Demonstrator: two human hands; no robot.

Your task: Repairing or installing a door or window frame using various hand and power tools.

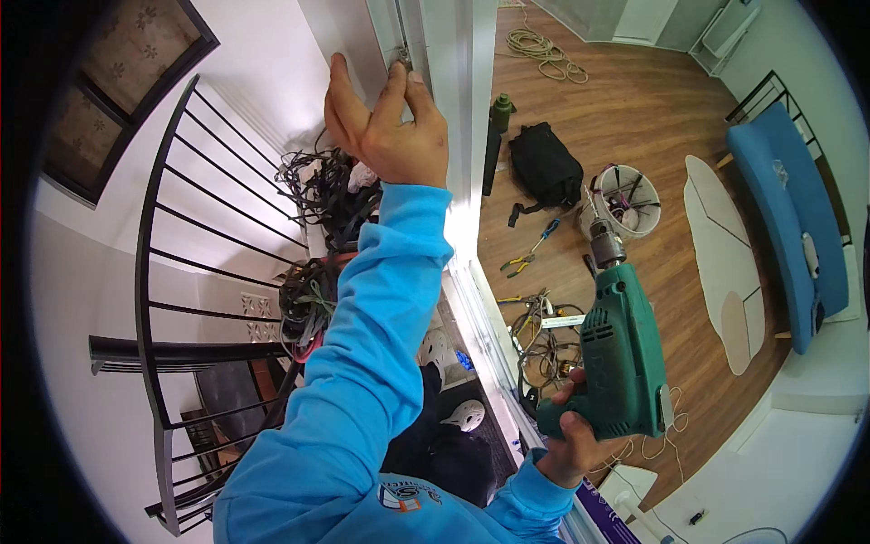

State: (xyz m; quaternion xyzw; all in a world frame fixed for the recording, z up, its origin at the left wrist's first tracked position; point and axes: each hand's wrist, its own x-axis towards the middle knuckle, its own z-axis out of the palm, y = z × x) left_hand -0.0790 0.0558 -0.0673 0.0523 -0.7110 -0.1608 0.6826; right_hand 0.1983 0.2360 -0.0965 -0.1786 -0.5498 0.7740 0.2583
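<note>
My right fingers (571, 423) grip the green drill (623, 354) at 4 o'clock; left fingers (391, 98) touch white frame (464, 118) at 12, can't tell if pinching.

The left hand (399, 136) partly hides the metal piece (404, 56) at its fingertips, which is too small to identify. Most fingers of the right hand (574, 446) are hidden behind the handle of the green drill (623, 349). Along the floor's (634, 100) edge beside the door frame (464, 109), the cables (546, 364) overlap, and their ends cannot be told. The lower picture edge cuts the purple box (602, 513).
</note>
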